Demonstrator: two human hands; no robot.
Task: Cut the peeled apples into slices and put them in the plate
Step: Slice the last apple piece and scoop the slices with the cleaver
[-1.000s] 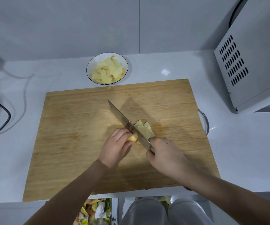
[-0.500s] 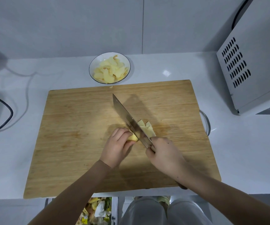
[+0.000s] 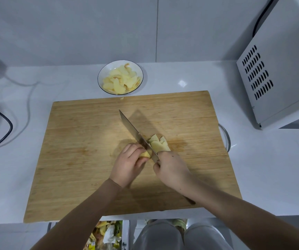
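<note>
Apple remnant (image 3: pixel 145 154) is pinched by curled left hand (image 3: pixel 129 164); knife (image 3: pixel 136 134) is gripped by right hand (image 3: pixel 172 168). Slices (image 3: pixel 158 144) lie at 2 o'clock of it. Remnant is judged small and slippery; its flanks should be held.

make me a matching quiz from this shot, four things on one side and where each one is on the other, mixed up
Things:
1 knife
2 plate
3 uncut apple piece
4 white appliance

Places:
a under the curled fingers of the left hand
b beyond the far edge of the cutting board
c at the right end of the counter
d gripped in the right hand

Pairs: 1-d; 2-b; 3-a; 4-c
</note>
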